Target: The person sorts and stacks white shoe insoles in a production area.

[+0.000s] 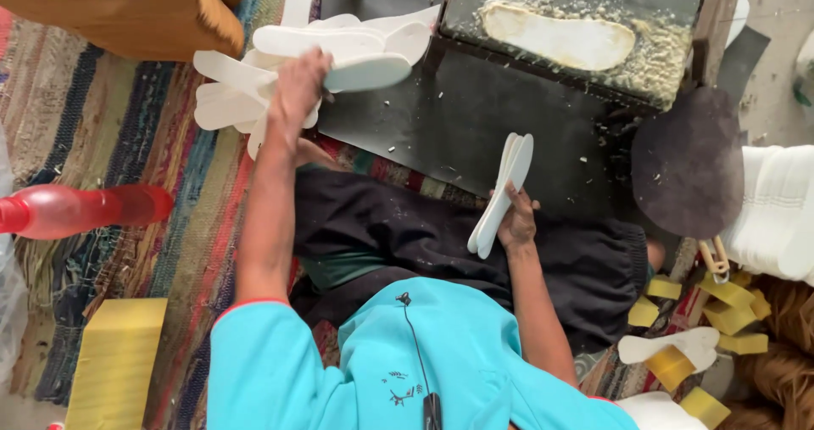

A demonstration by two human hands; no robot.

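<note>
**Left hand on the insole pile, right hand holding a stack**

Head view. We note the left hand (298, 86) stretched forward and to the left, fingers closed over the top white insole (360, 67) of a loose pile of insoles (233, 91) lying on the striped rug (127, 133). That insole's long axis runs left to right, its free end lying to the right of the hand, over the dark mat (458, 116). The right hand (517, 222) is nearer the body, pinching a thin stack of insoles (503, 192) held upright on edge, long axis pointing up and away. The two hands are well apart. We see yellow foam blocks (729, 307) at the right.
</note>
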